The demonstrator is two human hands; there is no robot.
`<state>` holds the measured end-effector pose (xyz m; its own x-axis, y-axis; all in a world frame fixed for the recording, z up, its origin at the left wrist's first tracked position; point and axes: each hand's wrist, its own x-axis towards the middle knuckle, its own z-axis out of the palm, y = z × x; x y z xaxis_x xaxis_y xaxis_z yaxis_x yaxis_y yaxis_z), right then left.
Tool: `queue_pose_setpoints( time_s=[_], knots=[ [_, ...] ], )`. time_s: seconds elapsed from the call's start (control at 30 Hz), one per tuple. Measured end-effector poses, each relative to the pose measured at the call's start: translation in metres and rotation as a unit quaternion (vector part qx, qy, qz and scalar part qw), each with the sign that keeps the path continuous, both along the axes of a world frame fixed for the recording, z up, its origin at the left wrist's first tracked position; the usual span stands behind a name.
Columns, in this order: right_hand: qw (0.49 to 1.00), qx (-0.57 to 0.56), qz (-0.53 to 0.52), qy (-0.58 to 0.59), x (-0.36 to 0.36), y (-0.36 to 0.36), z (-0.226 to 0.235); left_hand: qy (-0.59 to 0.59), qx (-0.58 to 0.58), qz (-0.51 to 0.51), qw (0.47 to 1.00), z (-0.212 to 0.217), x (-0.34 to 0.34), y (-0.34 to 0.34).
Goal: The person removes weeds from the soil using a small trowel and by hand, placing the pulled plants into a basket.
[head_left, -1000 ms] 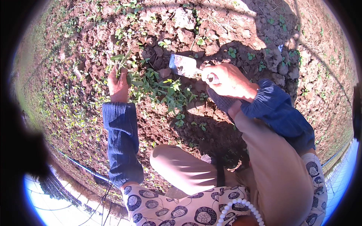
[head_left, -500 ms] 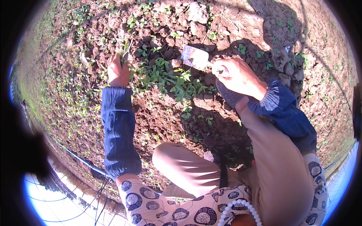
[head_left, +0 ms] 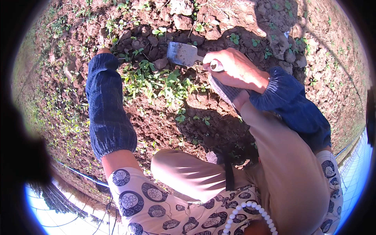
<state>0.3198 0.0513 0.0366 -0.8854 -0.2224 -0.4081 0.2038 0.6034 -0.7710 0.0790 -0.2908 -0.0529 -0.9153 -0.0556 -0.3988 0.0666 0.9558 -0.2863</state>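
Head view: right hand (head_left: 237,70) is wrapped tight round the handle of a trowel (head_left: 183,54), whose flat metal blade lies against clods just above a patch of weeds (head_left: 158,82). Left hand (head_left: 103,51) is almost hidden behind its blue sleeve (head_left: 106,105) among the soil; whether its grip is closed I cannot tell. That trowel looks stiff and fairly light, best held by the handle; the weeds look soft and tear easily, so take them low at the stems.
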Motion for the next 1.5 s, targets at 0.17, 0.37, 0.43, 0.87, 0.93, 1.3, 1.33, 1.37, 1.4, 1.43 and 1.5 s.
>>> queue_pose_setpoints(
  time_s=[0.17, 0.37, 0.43, 0.87, 0.93, 1.3, 1.33, 1.37, 1.4, 1.43, 1.5],
  knots=[
    [1.0, 0.012, 0.006, 0.024, 0.001, 0.008, 0.007, -0.014, 0.02, 0.008, 1.0, -0.004, -0.003, 0.004],
    [0.999, 0.004, 0.004, 0.042, 0.001, 0.013, 0.014, 0.014, 0.043, 0.021, 0.999, -0.013, 0.003, 0.005],
    [0.997, 0.008, 0.011, 0.081, 0.002, 0.011, 0.01, 0.014, 0.074, 0.022, 0.997, -0.003, 0.011, 0.0],
    [0.997, 0.053, -0.008, 0.049, 0.006, 0.019, 0.031, 0.134, 0.576, -0.064, 0.804, 0.046, 0.131, 0.015],
    [0.995, 0.062, -0.003, 0.077, 0.016, 0.031, 0.034, 0.088, 0.479, -0.159, 0.859, 0.067, 0.149, 0.063],
    [0.987, 0.046, 0.099, 0.12, 0.029, 0.033, 0.042, 0.09, 0.27, -0.096, 0.954, 0.023, 0.098, 0.09],
    [0.983, 0.038, 0.115, 0.137, 0.028, 0.029, 0.036, 0.171, 0.284, -0.055, 0.942, 0.01, 0.086, 0.08],
    [0.984, 0.023, 0.109, 0.142, 0.033, 0.033, 0.024, 0.163, 0.344, -0.045, 0.924, 0.024, 0.091, 0.095],
    [0.986, 0.03, 0.113, 0.115, 0.037, 0.039, 0.018, 0.08, 0.417, -0.036, 0.905, 0.048, 0.1, 0.112],
    [0.988, 0.027, 0.121, 0.092, 0.038, 0.04, 0.013, 0.063, 0.491, -0.086, 0.865, 0.053, 0.113, 0.115],
    [0.973, 0.047, 0.138, 0.179, 0.04, 0.039, 0.014, -0.014, 0.515, -0.164, 0.841, 0.067, 0.15, 0.129]
  ],
)
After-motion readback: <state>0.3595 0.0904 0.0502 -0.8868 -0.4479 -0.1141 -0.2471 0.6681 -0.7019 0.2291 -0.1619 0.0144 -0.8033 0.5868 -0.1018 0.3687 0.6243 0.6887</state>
